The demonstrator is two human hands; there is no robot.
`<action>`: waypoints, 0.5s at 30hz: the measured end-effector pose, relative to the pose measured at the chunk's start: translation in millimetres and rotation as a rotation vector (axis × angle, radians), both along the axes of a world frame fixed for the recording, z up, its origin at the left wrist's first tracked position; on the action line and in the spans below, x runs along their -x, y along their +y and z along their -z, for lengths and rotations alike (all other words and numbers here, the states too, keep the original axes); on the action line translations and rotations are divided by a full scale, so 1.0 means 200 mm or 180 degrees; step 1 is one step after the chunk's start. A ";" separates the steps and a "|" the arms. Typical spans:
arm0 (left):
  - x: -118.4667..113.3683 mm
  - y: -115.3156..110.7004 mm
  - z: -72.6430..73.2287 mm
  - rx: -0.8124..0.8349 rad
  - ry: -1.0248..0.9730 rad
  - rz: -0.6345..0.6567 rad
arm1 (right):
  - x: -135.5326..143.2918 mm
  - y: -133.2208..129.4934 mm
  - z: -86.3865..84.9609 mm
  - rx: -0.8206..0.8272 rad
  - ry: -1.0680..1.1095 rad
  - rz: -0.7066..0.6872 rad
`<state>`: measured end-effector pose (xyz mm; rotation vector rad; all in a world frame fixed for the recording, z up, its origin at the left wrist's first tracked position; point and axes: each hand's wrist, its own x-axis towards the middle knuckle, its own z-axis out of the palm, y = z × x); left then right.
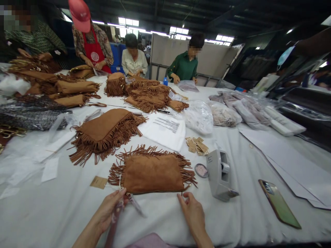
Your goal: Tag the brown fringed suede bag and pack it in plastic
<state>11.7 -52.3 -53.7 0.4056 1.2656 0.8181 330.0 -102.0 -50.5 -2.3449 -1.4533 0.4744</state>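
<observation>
Tan suede pouch with fringe along its top and sides [152,172] is laid flat on the white-covered desk [64,210], right in front of the person, its lower edge close to both hands. A thin, clear plastic piece [134,203] is pinched between the fingers of the left hand [110,206], just off the pouch's lower left corner, where a small brown paper tag [98,182] is seen lying nearby. The grip of the right hand [192,210] is loosely open and nothing is held; its fingertips are rested on the desk just below the pouch's lower right corner. A grey plastic tagging device [219,174] is stood just right of the pouch, with a small round dish [201,170] between them and a loose heap of brown paper tags [197,145] behind. A smartphone [279,203] is laid further right. A second fringed suede piece [104,132] is spread behind. Across the desk, more fringed pouches are being handled by other people.
</observation>
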 end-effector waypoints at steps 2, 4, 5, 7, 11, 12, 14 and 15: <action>-0.05 0.03 0.00 0.0238 -0.0024 -0.0041 | 0.01 0.03 0.02 -0.0060 -0.0110 -0.0197; -0.09 0.07 0.00 0.0260 0.0060 0.0010 | 0.00 0.04 0.04 -0.0131 -0.0302 -0.0438; -0.09 0.10 0.00 0.0203 0.0086 0.0071 | -0.01 0.04 0.05 -0.0142 -0.0464 -0.0488; -0.08 0.15 -0.02 0.0054 0.0013 0.0198 | -0.07 0.04 0.07 -0.0122 -0.0813 -0.0427; 0.02 0.20 -0.06 -0.0079 -0.0272 0.0372 | -0.25 0.05 0.02 -0.0310 -0.1086 -0.0046; 0.05 0.21 -0.06 -0.0046 -0.0265 0.0404 | -0.29 0.04 0.00 -0.0509 -0.1024 0.0039; 0.09 0.19 -0.06 0.0045 -0.0253 0.0430 | -0.32 0.03 -0.05 -0.0996 -0.0821 0.0142; 0.11 0.18 -0.07 0.0068 -0.0295 0.0418 | -0.31 0.03 -0.07 -0.1177 -0.0686 0.0139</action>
